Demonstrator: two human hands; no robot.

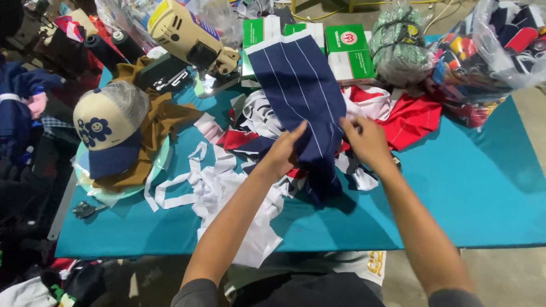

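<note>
The left grip (282, 152) closes on the left edge of a navy cloth (298, 94) with thin white stripes, thumb on top and fingers folded under. The right grip (365, 139) pinches the same cloth at its right edge, fingers curled in. Between them the cloth rises up and away from the person, its top edge lifted in front of the green boxes (347, 48), its lower end trailing down onto a heap of scraps.

Head view: the heap sits mid-surface on a teal surface (483, 187). It holds white strips (219, 190) to the left, red pieces (410, 119) to the right, and dark blue bits under the hands. At the left a cap (108, 128), cream with a blue brim and blue flower faces, lies on brown fabric (165, 116) over a pale round plate. Behind it stands a cream cutting machine (190, 37), tilted, near two dark thread cones (114, 48). At the far right are a clear bag (500, 51) of coloured cloth and a bundle (398, 42) of green material in plastic. Small snips (84, 210) lie at the left edge.
</note>
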